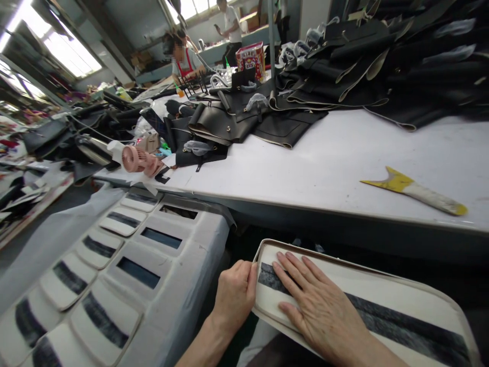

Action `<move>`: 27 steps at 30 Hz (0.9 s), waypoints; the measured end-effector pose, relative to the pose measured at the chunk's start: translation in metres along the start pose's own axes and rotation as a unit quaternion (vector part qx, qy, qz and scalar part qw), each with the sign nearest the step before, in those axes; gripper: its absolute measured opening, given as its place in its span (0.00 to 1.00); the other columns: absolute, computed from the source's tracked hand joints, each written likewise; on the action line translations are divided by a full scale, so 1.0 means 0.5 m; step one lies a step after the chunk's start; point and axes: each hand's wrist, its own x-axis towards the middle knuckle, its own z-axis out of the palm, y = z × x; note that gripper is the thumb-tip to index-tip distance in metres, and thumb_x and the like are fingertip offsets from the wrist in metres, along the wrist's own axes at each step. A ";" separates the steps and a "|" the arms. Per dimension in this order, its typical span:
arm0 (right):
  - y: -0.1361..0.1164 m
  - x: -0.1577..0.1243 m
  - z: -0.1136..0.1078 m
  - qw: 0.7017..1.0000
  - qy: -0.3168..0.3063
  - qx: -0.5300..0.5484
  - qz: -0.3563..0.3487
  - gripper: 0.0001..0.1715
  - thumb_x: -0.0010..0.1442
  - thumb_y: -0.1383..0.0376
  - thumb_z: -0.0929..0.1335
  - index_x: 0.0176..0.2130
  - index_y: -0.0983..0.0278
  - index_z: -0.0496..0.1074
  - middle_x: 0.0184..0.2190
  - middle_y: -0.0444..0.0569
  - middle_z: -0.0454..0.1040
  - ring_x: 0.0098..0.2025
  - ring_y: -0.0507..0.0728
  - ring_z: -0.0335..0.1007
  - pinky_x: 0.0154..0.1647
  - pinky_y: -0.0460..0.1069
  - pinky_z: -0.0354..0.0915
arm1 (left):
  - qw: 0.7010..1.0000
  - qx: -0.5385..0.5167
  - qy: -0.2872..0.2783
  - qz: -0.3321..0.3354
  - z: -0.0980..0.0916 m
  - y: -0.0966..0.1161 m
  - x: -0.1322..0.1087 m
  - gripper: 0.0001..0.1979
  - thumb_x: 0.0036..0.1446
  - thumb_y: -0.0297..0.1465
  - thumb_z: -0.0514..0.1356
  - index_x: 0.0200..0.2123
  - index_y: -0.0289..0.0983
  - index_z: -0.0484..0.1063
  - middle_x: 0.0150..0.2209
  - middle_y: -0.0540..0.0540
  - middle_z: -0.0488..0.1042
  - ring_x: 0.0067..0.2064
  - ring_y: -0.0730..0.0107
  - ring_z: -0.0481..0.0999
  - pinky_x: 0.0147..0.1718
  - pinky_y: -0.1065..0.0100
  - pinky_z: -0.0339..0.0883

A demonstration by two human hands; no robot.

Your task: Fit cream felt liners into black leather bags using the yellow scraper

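A long cream bag panel with rounded corners and a thin raised rim lies across my lap at the lower right. A dark, mottled strip runs along its middle. My left hand is closed in a fist around the rim at the panel's left end, the thumb on the edge. My right hand rests flat on the panel's face near that end, fingers stretched out and partly covering the strip. What lies under the panel is mostly hidden.
On a white table ahead lie a yellow forked tool, black leather bag pieces and a pink fan. Smaller cream panels cover a grey stand at left. Two or more people work farther back.
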 end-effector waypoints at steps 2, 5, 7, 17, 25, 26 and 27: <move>0.000 0.000 0.000 1.000 0.001 0.005 0.006 0.39 0.65 0.56 0.62 0.69 0.63 0.47 0.70 0.50 0.45 0.70 0.58 0.41 0.66 0.59 0.48 | 0.999 -0.023 -0.022 -0.001 -0.010 0.001 0.001 0.18 0.68 0.33 0.47 0.28 0.36 0.68 0.28 0.46 0.70 0.31 0.68 0.72 0.32 0.67 0.58; -0.001 0.001 0.000 1.000 0.004 0.014 0.013 0.38 0.66 0.56 0.62 0.69 0.63 0.47 0.70 0.50 0.45 0.70 0.58 0.41 0.67 0.59 0.47 | 0.993 -0.106 -0.044 -0.039 -0.023 -0.003 0.001 0.18 0.68 0.35 0.49 0.26 0.36 0.66 0.27 0.49 0.69 0.30 0.71 0.69 0.31 0.69 0.58; -0.001 0.000 0.000 1.000 0.007 0.023 0.015 0.38 0.66 0.56 0.62 0.69 0.63 0.47 0.70 0.50 0.45 0.70 0.58 0.42 0.67 0.59 0.47 | 0.977 -0.183 -0.059 -0.089 -0.025 -0.011 0.003 0.20 0.67 0.38 0.50 0.23 0.37 0.62 0.23 0.51 0.65 0.27 0.73 0.65 0.28 0.70 0.56; 0.008 -0.001 0.003 0.997 0.023 0.067 0.025 0.37 0.66 0.56 0.63 0.68 0.64 0.50 0.69 0.50 0.48 0.69 0.60 0.46 0.68 0.59 0.48 | 0.848 -0.460 -0.201 -0.169 -0.017 -0.056 0.039 0.17 0.58 0.43 0.61 0.32 0.37 0.61 0.26 0.54 0.65 0.25 0.76 0.66 0.25 0.75 0.59; 0.005 -0.002 0.001 0.997 0.021 0.063 0.032 0.37 0.66 0.56 0.63 0.68 0.64 0.49 0.69 0.49 0.47 0.70 0.58 0.43 0.68 0.59 0.45 | 0.962 -0.213 -0.170 -0.024 -0.043 -0.029 0.046 0.09 0.62 0.32 0.55 0.29 0.37 0.61 0.21 0.56 0.61 0.23 0.78 0.60 0.22 0.74 0.52; 0.005 -0.002 0.001 0.997 0.019 0.061 0.033 0.37 0.66 0.56 0.62 0.68 0.63 0.49 0.69 0.49 0.47 0.70 0.58 0.43 0.69 0.59 0.44 | 0.965 -0.196 -0.175 -0.012 -0.047 -0.025 0.047 0.09 0.63 0.32 0.54 0.29 0.37 0.61 0.21 0.56 0.61 0.23 0.77 0.60 0.22 0.73 0.52; 0.005 -0.002 0.000 0.997 0.018 0.060 0.034 0.37 0.66 0.56 0.62 0.68 0.63 0.49 0.70 0.48 0.47 0.70 0.58 0.42 0.69 0.59 0.44 | 0.966 -0.182 -0.184 -0.004 -0.051 -0.022 0.049 0.09 0.63 0.31 0.54 0.29 0.38 0.61 0.21 0.55 0.62 0.23 0.77 0.61 0.23 0.73 0.52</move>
